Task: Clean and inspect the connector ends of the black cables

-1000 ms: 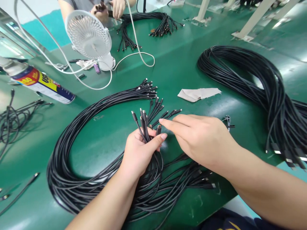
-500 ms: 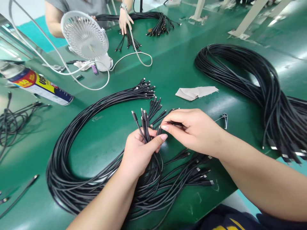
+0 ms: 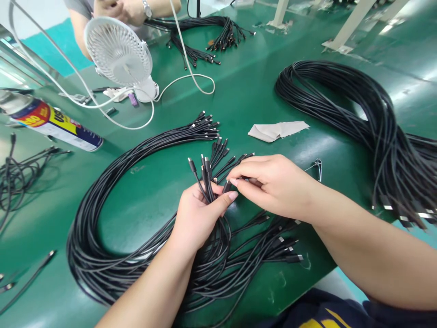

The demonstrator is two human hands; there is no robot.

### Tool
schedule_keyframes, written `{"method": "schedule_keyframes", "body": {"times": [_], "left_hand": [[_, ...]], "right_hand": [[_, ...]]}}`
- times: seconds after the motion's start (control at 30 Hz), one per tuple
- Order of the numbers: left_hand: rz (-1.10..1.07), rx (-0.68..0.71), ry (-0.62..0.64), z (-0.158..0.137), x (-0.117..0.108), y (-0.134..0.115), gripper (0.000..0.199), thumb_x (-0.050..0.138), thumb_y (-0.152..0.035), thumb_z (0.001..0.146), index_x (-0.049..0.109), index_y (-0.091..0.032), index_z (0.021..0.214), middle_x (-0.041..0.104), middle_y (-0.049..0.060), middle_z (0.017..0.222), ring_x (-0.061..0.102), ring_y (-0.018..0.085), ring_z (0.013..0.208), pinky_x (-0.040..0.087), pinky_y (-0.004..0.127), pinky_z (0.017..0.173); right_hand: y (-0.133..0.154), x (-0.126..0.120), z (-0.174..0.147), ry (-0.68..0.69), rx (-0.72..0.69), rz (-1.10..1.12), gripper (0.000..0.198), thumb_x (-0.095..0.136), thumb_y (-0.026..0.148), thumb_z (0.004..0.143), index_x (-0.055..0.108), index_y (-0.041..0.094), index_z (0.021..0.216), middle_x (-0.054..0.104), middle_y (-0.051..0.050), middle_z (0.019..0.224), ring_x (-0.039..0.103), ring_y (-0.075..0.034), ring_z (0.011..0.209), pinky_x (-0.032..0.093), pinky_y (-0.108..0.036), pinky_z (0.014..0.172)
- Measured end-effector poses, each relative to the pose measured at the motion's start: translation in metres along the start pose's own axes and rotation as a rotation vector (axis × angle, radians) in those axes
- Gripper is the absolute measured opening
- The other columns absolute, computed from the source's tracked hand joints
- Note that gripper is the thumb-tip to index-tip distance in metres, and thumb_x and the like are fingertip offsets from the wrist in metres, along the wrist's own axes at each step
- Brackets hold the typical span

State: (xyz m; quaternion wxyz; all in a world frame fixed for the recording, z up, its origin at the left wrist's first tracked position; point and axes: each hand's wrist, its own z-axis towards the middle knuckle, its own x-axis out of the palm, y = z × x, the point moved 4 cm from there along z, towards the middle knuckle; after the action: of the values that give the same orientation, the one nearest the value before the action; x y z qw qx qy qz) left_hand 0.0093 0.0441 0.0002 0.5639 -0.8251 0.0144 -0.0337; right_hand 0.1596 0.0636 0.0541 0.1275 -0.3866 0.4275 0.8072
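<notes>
1. Far left: a tangle (image 3: 15, 180) of black cable lies on the green table (image 3: 235, 107). Nearer me, a loose cable (image 3: 32, 276) runs out of view.
2. Next right: a can (image 3: 64, 130), label red, yellow, white and dark blue.
3. A large coil (image 3: 83, 223) of black cables curves round in front of me. One set of its ends fans out beyond my left hand; plugs also lie on the table below my right.
4. Behind it, the white fan (image 3: 118, 52) with its white cord (image 3: 205, 92). A purple piece (image 3: 133, 99) sits beside the fan's base.
5. Beyond the fan: a co-worker's arm (image 3: 162, 7), a band (image 3: 147, 9) at the wrist, near more black cables (image 3: 218, 34).
6. My left hand (image 3: 200, 212) is closed round several cable ends (image 3: 206, 173), metal tips up. One plug (image 3: 226, 186) stands apart, between my left thumb and fingers.
7. My right hand (image 3: 276, 184) has thumb and forefinger pinched at that plug's tip. Dark matter shows inside its curl; cannot tell what.
8. Beyond the right hand: a pale cloth (image 3: 277, 131), folded. Beside the wrist, a small metal item (image 3: 319, 170).
9. Far right: a thick bundle (image 3: 344, 98), doubled over, plugs toward the near edge.
</notes>
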Motion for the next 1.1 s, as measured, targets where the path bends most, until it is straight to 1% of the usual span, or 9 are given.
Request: {"method": "schedule_keyframes", "body": {"times": [0.23,0.53,0.7,0.8,0.87,0.93,1.0,1.1], "left_hand": [[0.048,0.002,0.012,0.0,-0.001,0.0,0.025,0.08,-0.026,0.065,0.058,-0.017,0.07,0.055,-0.007,0.051,0.048,0.006,0.045,0.037,0.019,0.046],[0.088,0.027,0.009,0.001,0.0,0.0,0.023,0.079,-0.025,0.065,0.059,-0.017,0.069,0.055,-0.007,0.052,0.048,0.006,0.045,0.038,0.018,0.046],[0.076,0.01,0.009,0.0,0.0,0.0,0.024,0.08,-0.027,0.064,0.059,-0.017,0.07,0.056,-0.007,0.052,0.049,0.006,0.045,0.038,0.019,0.046],[0.07,-0.002,-0.005,-0.001,0.0,0.0,0.025,0.081,-0.026,0.064,0.058,-0.016,0.07,0.055,-0.007,0.051,0.048,0.006,0.044,0.038,0.018,0.046],[0.067,0.002,-0.004,-0.001,0.0,0.0,0.025,0.081,-0.025,0.065,0.058,-0.016,0.07,0.055,-0.007,0.051,0.048,0.006,0.044,0.038,0.018,0.046],[0.071,0.017,0.014,0.0,-0.001,0.003,0.025,0.081,-0.026,0.066,0.058,-0.017,0.071,0.056,-0.006,0.052,0.049,0.007,0.045,0.038,0.019,0.047],[0.077,0.035,0.033,0.001,-0.001,0.006,0.025,0.081,-0.027,0.067,0.058,-0.017,0.073,0.057,-0.006,0.054,0.05,0.007,0.047,0.04,0.02,0.048],[0.057,0.037,0.022,0.004,-0.002,0.009,0.026,0.081,-0.027,0.067,0.058,-0.018,0.075,0.058,-0.006,0.055,0.052,0.008,0.048,0.041,0.021,0.05]], "right_hand": [[-0.002,-0.002,0.002,0.026,-0.021,0.036,0.016,0.056,0.012,0.089,0.072,0.014,0.087,0.072,-0.004,0.08,0.064,-0.015,0.074,0.048,-0.027,0.068],[-0.003,0.0,0.0,0.053,0.004,-0.021,0.017,0.055,0.013,0.087,0.072,0.014,0.084,0.07,-0.004,0.076,0.063,-0.015,0.07,0.045,-0.026,0.064],[-0.002,-0.004,0.001,-0.018,0.031,0.04,0.014,0.054,0.011,0.082,0.067,0.015,0.079,0.064,-0.001,0.068,0.053,-0.01,0.057,0.039,-0.023,0.056],[-0.005,-0.005,0.001,-0.033,0.091,0.072,0.01,0.054,0.01,0.08,0.061,0.016,0.075,0.056,0.003,0.061,0.045,-0.008,0.052,0.033,-0.022,0.052],[-0.009,-0.002,0.0,-0.011,0.151,0.085,0.009,0.055,0.014,0.083,0.058,0.016,0.075,0.052,0.005,0.058,0.042,-0.008,0.051,0.031,-0.022,0.051],[-0.013,0.004,0.0,0.042,0.187,0.118,0.012,0.057,0.022,0.087,0.058,0.017,0.076,0.052,0.005,0.059,0.042,-0.008,0.051,0.03,-0.023,0.052],[-0.017,0.011,0.0,0.095,0.185,0.145,0.016,0.056,0.028,0.089,0.058,0.017,0.077,0.054,0.004,0.06,0.043,-0.008,0.053,0.031,-0.023,0.055],[-0.02,0.016,0.001,0.125,0.166,0.113,0.017,0.051,0.027,0.093,0.058,0.018,0.08,0.056,0.003,0.065,0.047,-0.01,0.059,0.032,-0.024,0.06]]}}
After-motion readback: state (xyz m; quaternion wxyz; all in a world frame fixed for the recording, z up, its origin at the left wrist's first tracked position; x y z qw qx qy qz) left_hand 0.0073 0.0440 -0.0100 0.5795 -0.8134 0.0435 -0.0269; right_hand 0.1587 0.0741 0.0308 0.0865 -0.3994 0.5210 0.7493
